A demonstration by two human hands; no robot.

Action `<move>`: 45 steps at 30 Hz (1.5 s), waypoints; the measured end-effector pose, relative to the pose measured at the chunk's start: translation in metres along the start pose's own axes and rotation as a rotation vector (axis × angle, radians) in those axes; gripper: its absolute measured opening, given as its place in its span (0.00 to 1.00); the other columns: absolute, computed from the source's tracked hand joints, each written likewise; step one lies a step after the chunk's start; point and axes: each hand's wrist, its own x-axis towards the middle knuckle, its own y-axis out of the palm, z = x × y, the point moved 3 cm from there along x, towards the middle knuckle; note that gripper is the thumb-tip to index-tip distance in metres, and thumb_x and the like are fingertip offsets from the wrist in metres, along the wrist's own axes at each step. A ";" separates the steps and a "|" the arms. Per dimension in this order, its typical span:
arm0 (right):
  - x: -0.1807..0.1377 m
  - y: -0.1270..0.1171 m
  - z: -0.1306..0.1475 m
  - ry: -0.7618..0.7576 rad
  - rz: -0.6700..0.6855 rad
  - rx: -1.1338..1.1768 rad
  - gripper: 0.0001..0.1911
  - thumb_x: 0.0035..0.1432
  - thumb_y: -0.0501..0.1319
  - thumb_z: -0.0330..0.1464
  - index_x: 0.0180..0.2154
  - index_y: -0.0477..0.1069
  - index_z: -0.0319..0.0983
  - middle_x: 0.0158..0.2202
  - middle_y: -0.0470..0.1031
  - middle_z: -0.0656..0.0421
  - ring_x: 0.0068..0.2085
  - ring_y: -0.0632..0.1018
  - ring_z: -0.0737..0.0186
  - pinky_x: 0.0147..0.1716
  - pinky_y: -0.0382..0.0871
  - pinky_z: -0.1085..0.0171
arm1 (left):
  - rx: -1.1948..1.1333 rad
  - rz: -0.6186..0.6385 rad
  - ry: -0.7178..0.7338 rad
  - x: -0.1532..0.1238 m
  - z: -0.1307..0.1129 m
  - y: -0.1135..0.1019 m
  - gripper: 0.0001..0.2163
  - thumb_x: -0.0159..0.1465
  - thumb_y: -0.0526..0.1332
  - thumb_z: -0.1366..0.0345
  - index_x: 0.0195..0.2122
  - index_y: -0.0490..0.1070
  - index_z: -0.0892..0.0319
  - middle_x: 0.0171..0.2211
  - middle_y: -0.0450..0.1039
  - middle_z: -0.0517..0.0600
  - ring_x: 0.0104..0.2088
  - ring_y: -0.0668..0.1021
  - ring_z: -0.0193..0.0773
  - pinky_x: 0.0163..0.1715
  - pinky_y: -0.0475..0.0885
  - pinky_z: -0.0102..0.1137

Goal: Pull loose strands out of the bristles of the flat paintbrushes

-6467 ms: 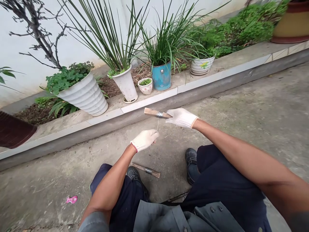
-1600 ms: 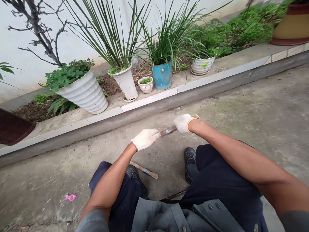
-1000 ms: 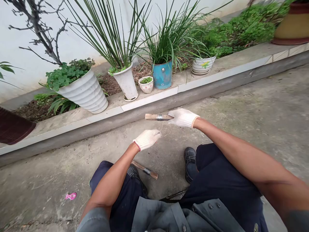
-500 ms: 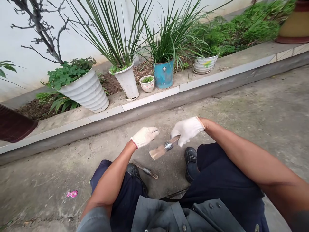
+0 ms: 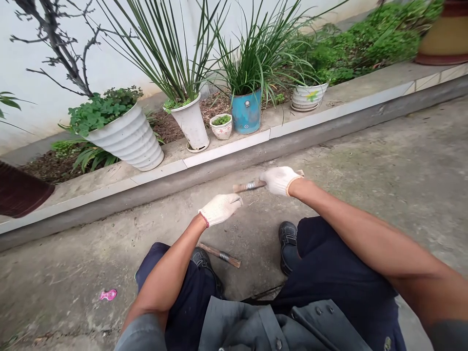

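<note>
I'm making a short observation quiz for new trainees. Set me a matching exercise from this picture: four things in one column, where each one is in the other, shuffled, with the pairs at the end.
Things
1. Blue pot
2. Wire-wrapped wooden piece
3. Pink object
4. Second wooden piece

Places
A. Held in the gloved right hand
B. Lying on the ground beside the left shoe
C. Standing on the ledge, next to a small white pot with red marks
D. On the ground toward the picture's lower left corner

Pairs
1-C
2-A
3-D
4-B
</note>
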 end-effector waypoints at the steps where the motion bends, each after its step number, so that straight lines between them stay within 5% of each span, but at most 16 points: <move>1: -0.003 0.004 0.004 -0.052 0.063 -0.031 0.13 0.57 0.62 0.28 0.44 0.81 0.35 0.41 0.81 0.43 0.42 0.81 0.49 0.40 0.68 0.57 | 0.042 -0.033 0.004 0.000 0.001 -0.002 0.16 0.73 0.50 0.57 0.39 0.76 0.55 0.29 0.77 0.46 0.31 0.77 0.40 0.34 0.66 0.30; 5: -0.017 0.017 0.015 -0.349 0.301 0.113 0.08 0.50 0.68 0.35 0.33 0.80 0.38 0.29 0.77 0.55 0.32 0.77 0.57 0.35 0.66 0.62 | 0.110 -0.090 -0.014 0.000 0.008 -0.009 0.16 0.73 0.50 0.58 0.38 0.77 0.55 0.31 0.77 0.48 0.32 0.76 0.40 0.36 0.66 0.30; 9: -0.029 0.014 0.010 -0.473 0.449 0.413 0.14 0.50 0.69 0.42 0.33 0.76 0.39 0.23 0.73 0.62 0.25 0.72 0.65 0.28 0.61 0.67 | 0.027 -0.064 0.010 0.003 0.011 -0.007 0.16 0.73 0.51 0.57 0.38 0.77 0.55 0.31 0.77 0.47 0.32 0.76 0.39 0.36 0.67 0.30; 13: -0.024 -0.004 0.005 -0.485 0.213 0.562 0.17 0.54 0.66 0.46 0.38 0.76 0.40 0.28 0.77 0.61 0.29 0.75 0.65 0.30 0.60 0.68 | -0.061 -0.018 0.032 0.007 0.010 0.001 0.16 0.71 0.54 0.56 0.34 0.76 0.57 0.34 0.79 0.50 0.34 0.77 0.39 0.39 0.69 0.30; 17: -0.007 -0.015 -0.003 -0.231 -0.167 0.381 0.19 0.60 0.61 0.48 0.42 0.77 0.41 0.34 0.80 0.57 0.34 0.77 0.60 0.31 0.61 0.66 | -0.115 0.005 0.005 0.005 0.006 0.002 0.18 0.72 0.50 0.56 0.32 0.74 0.57 0.31 0.79 0.48 0.33 0.78 0.38 0.39 0.69 0.29; 21: 0.003 -0.013 -0.005 0.017 -0.236 0.163 0.16 0.64 0.57 0.38 0.47 0.79 0.41 0.41 0.82 0.50 0.40 0.81 0.52 0.37 0.66 0.62 | -0.024 0.071 -0.055 0.001 0.005 0.001 0.18 0.71 0.52 0.56 0.28 0.72 0.56 0.27 0.78 0.47 0.28 0.76 0.38 0.34 0.66 0.30; 26: 0.001 0.005 0.001 -0.082 0.053 -0.009 0.15 0.55 0.64 0.32 0.44 0.82 0.38 0.40 0.82 0.46 0.40 0.82 0.49 0.39 0.69 0.58 | 0.066 -0.039 -0.035 0.001 0.009 -0.009 0.16 0.71 0.51 0.59 0.27 0.69 0.56 0.25 0.74 0.46 0.27 0.74 0.38 0.30 0.61 0.31; 31: -0.016 0.022 0.001 -0.409 0.431 0.306 0.17 0.49 0.70 0.42 0.36 0.79 0.37 0.27 0.78 0.58 0.29 0.77 0.60 0.30 0.65 0.65 | 0.037 -0.046 -0.028 0.001 0.013 -0.014 0.16 0.70 0.53 0.59 0.27 0.71 0.56 0.24 0.73 0.45 0.26 0.73 0.37 0.29 0.60 0.31; 33: -0.021 0.018 0.000 -0.480 0.467 0.462 0.18 0.50 0.69 0.44 0.36 0.78 0.37 0.27 0.77 0.60 0.27 0.76 0.63 0.28 0.64 0.67 | -0.017 -0.048 0.006 0.001 0.011 -0.013 0.15 0.70 0.54 0.59 0.29 0.72 0.57 0.25 0.74 0.45 0.27 0.74 0.37 0.31 0.62 0.30; 39: -0.011 -0.009 -0.005 -0.367 0.085 0.706 0.15 0.56 0.64 0.44 0.37 0.75 0.39 0.30 0.79 0.60 0.30 0.78 0.64 0.30 0.65 0.69 | -0.199 -0.127 -0.008 -0.001 0.001 -0.013 0.16 0.72 0.52 0.56 0.34 0.73 0.58 0.27 0.76 0.48 0.30 0.78 0.38 0.34 0.68 0.30; 45: 0.009 -0.011 -0.013 -0.042 -0.227 0.345 0.19 0.61 0.59 0.47 0.44 0.78 0.42 0.36 0.81 0.56 0.36 0.79 0.56 0.32 0.63 0.65 | -0.141 -0.020 -0.090 -0.001 0.004 -0.004 0.15 0.71 0.52 0.55 0.32 0.70 0.56 0.25 0.75 0.45 0.28 0.77 0.38 0.30 0.64 0.30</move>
